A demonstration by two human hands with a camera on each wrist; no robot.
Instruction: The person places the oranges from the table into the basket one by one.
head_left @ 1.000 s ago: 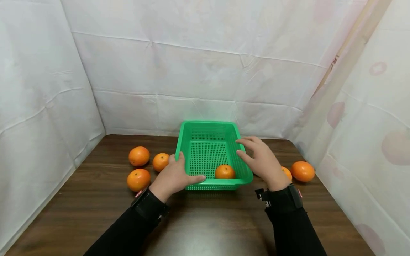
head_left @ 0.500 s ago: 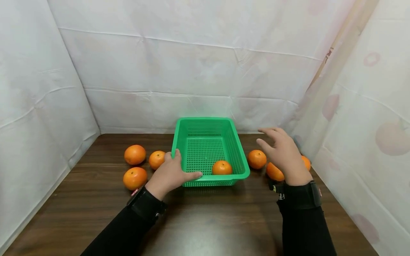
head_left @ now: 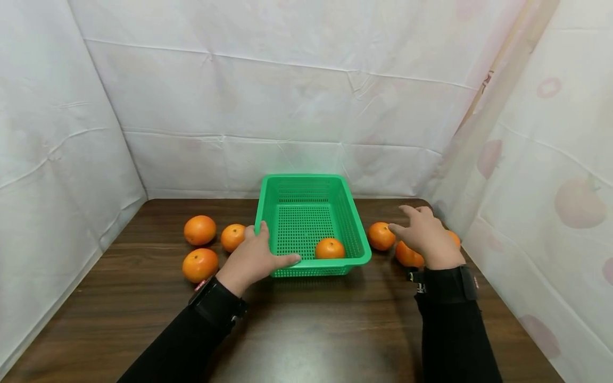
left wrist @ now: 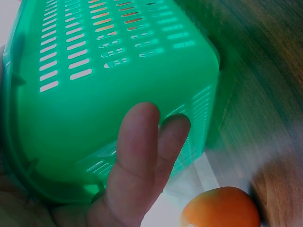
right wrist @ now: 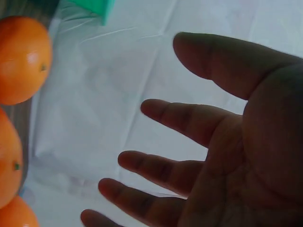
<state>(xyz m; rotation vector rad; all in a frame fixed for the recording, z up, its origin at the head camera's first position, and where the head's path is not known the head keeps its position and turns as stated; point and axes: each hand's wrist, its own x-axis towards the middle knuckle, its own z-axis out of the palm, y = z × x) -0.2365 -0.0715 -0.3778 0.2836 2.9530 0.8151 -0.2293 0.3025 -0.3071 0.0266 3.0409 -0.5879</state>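
My left hand (head_left: 254, 255) holds the near left corner of a green plastic basket (head_left: 356, 213), thumb along the front rim and fingers against the outside wall (left wrist: 94, 123). One orange (head_left: 329, 248) lies inside, near the basket's front right corner. Over at the right, my right hand (head_left: 428, 236) is above a group of oranges, fingers spread and holding nothing. Of that group, one orange (head_left: 381, 236) sits beside the basket, another orange (head_left: 408, 255) shows below the hand, and a third orange (head_left: 454, 238) is partly hidden behind it.
Left of the basket are three more oranges: a back orange (head_left: 199, 230), a front orange (head_left: 199, 265) and one orange (head_left: 232, 237) close to my left fingers. White cloth walls (head_left: 287, 96) enclose the brown wooden table (head_left: 306, 330) at the back and sides.
My right hand has moved right, away from the basket's right rim, then lowered over the oranges there. My left hand keeps its hold on the basket. The whole view has shifted slightly.
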